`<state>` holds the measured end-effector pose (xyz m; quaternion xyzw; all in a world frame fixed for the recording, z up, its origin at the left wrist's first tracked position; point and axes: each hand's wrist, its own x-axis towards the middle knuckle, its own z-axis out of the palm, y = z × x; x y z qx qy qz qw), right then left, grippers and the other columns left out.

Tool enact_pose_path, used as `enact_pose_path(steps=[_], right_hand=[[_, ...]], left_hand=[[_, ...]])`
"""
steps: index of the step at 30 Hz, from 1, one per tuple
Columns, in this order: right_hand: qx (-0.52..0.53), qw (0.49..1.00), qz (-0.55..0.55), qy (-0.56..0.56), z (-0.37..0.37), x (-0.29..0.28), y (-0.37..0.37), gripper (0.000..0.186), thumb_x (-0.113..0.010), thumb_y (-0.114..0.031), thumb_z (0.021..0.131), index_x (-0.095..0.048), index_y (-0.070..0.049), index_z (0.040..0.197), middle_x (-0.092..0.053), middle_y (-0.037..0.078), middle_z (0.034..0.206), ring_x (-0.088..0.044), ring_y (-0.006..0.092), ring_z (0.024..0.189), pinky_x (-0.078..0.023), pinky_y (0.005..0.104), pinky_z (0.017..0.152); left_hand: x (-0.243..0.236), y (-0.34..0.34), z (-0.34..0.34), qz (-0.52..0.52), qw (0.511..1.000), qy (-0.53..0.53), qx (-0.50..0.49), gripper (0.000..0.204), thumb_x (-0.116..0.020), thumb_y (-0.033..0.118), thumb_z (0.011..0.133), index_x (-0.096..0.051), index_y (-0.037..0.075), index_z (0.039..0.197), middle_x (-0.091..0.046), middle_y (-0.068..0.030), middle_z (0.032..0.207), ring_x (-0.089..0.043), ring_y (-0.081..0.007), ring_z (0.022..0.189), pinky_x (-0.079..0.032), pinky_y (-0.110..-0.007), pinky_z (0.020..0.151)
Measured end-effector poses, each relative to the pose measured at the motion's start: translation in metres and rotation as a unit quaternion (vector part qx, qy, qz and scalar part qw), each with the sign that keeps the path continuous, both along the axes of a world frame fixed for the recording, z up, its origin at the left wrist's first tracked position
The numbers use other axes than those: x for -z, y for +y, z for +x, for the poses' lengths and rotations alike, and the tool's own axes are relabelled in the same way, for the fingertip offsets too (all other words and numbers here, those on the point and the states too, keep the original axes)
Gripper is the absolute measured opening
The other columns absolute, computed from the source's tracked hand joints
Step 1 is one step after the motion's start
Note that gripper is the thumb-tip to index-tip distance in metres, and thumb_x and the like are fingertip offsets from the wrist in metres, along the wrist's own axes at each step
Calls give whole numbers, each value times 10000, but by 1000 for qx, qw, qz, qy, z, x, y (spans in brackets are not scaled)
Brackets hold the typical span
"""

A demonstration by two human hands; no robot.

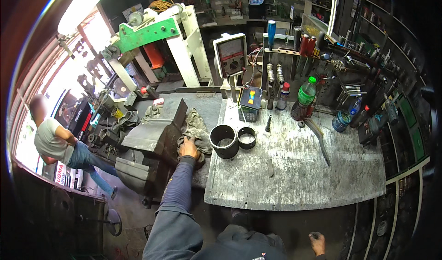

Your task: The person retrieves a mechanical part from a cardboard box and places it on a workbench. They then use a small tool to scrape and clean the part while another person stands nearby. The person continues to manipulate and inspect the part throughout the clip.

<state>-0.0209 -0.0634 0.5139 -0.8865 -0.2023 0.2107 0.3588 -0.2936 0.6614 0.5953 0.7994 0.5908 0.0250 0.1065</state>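
Observation:
My left arm reaches forward to the dark metal vise [159, 145] at the bench's left side. There my left hand [188, 148] is closed on a grimy grey rag [199, 156], its fingers bunched into the cloth. A lighter crumpled cloth [196, 124] lies just beyond it. To the right of that hand, a large dark metal sleeve [224, 150] stands upright beside a smaller dark ring [247, 144]. Low at the right, off the bench's front edge, hangs my right hand [317, 244] with curled, darkened fingers; whatever they may hold cannot be made out.
The worn metal benchtop [304, 182] carries a small battery [251, 104], a green-capped bottle [307, 92], a wire brush [317, 138] and a cordless drill [374, 126]. An analog meter [231, 57] stands behind. Another person [53, 138] is at the far left, near a green-and-white press frame [147, 35].

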Motion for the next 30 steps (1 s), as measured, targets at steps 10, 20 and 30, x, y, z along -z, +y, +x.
enact_pose_path(steps=[10, 20, 30], right_hand=[[-124, 982, -73, 121, -14, -112, 164, 329, -811, -248, 919, -759, -27, 1156, -750, 109, 872, -681, 191, 718, -529, 340, 669], [-152, 985, -34, 78, -15, -179, 235, 413, -779, -355, 954, -738, -62, 1243, -762, 145, 1065, -733, 249, 923, -566, 363, 830], [-159, 987, 26, 10, 60, -189, 256, 411, -734, -365, 976, -723, -73, 1265, -759, 176, 1095, -733, 318, 980, -570, 407, 876]], left_hand=[[-180, 83, 11, 335, 893, -298, 33, 650, -666, 202, 744, -608, -8, 1357, -634, -305, 1201, -616, -466, 1119, -517, -510, 989], [-133, 58, -21, 304, 912, -273, 29, 664, -636, 105, 724, -601, -57, 1367, -616, -373, 1289, -562, -532, 1261, -443, -532, 1117], [-21, 2, -13, 46, 974, -221, 15, 876, -932, 87, 652, -566, -14, 1441, -551, -280, 1471, -498, -441, 1389, -413, -468, 1173]])
